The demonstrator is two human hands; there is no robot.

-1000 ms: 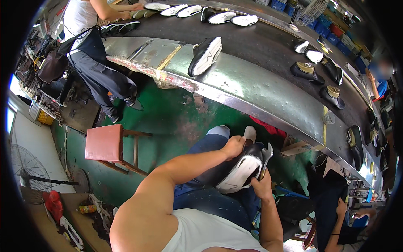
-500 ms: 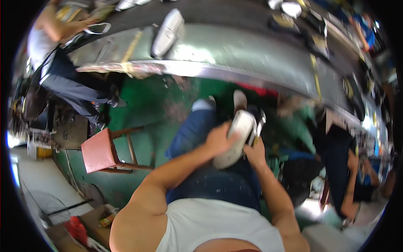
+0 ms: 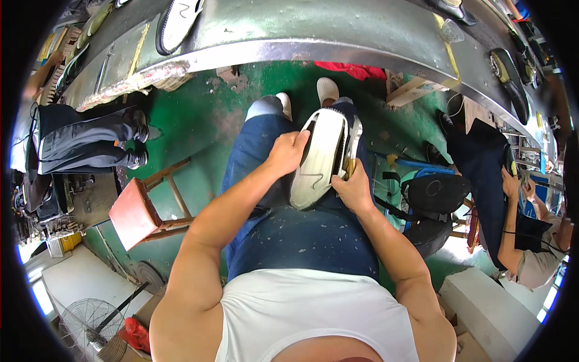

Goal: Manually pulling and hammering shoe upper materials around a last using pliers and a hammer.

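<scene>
Workshop bag (image 3: 436, 193) hides its contents; hands (image 3: 286, 155) hold shoe (image 3: 316, 161).

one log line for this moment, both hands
left hand: holding shoe | right hand: holding metal tool beside shoe | shoe: underside up

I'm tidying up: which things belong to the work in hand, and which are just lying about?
In use:
- White-soled shoe, left hand on it
- Metal tool, in the right hand

Apparently lying about:
- Red-seated stool
- Wire fan
- Black bag
- Red cloth
</scene>
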